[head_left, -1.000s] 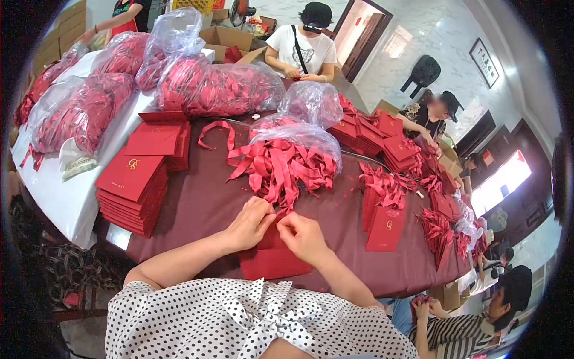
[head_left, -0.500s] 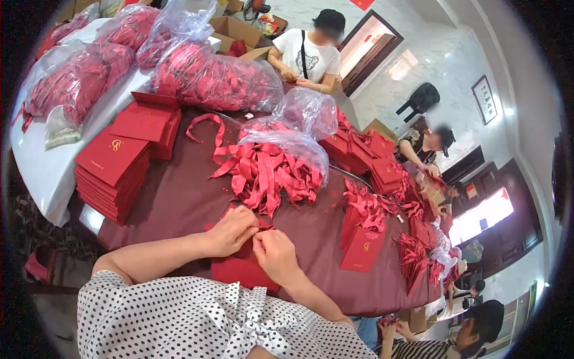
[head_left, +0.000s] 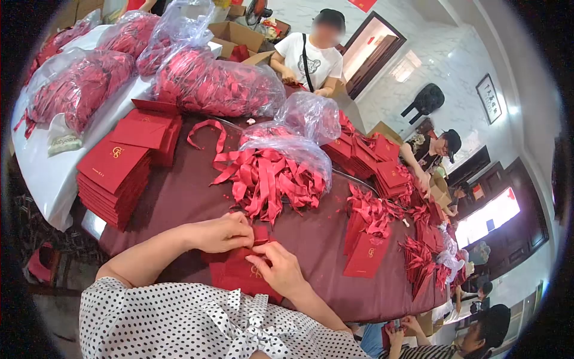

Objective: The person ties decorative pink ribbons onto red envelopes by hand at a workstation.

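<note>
A flat red paper bag [head_left: 239, 278] with a gold emblem lies on the cloth close to my body, partly covered by my hands. At its upper edge the fingers of my left hand [head_left: 224, 232] are pinched together on a short red ribbon [head_left: 260, 232]. My right hand [head_left: 278, 267] is beside it, with thumb and forefinger curled on the bag's top edge; the exact hold is partly hidden. Just beyond my hands, a heap of loose red ribbons [head_left: 272, 185] spills from a clear plastic bag [head_left: 299, 152].
Red bags stand stacked [head_left: 113, 179] at left. More bags with ribbons [head_left: 366, 254] lie at right on the dark red tablecloth [head_left: 317, 275]. Ribbon-filled plastic sacks [head_left: 221, 84] line the back. Co-workers sit or stand around, including a person in white [head_left: 311, 60].
My left hand has shifted slightly left, and my right hand is a little lower, its thumb and forefinger farther apart. More of the bag's gold emblem and a ribbon piece now show.
</note>
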Action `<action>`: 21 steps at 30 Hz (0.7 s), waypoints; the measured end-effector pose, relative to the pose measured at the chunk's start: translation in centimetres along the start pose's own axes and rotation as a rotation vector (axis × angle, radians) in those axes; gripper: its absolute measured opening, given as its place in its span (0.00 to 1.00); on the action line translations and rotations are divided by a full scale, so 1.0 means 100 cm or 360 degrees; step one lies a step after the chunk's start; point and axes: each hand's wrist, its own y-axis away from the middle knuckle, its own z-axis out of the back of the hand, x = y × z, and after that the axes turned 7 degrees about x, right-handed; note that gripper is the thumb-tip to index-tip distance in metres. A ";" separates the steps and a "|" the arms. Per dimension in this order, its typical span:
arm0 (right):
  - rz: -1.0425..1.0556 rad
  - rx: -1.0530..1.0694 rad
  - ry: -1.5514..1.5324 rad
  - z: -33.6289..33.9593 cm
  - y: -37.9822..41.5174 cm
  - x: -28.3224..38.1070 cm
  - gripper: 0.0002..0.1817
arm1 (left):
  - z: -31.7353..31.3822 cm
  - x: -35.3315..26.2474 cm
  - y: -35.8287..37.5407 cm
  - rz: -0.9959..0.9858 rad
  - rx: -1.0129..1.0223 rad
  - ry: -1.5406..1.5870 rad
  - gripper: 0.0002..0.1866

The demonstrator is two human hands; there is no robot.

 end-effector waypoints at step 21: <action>0.0406 0.0151 0.0076 0.014 -0.001 0.032 0.13 | 0.012 -0.002 -0.010 -0.0446 0.0093 0.0177 0.07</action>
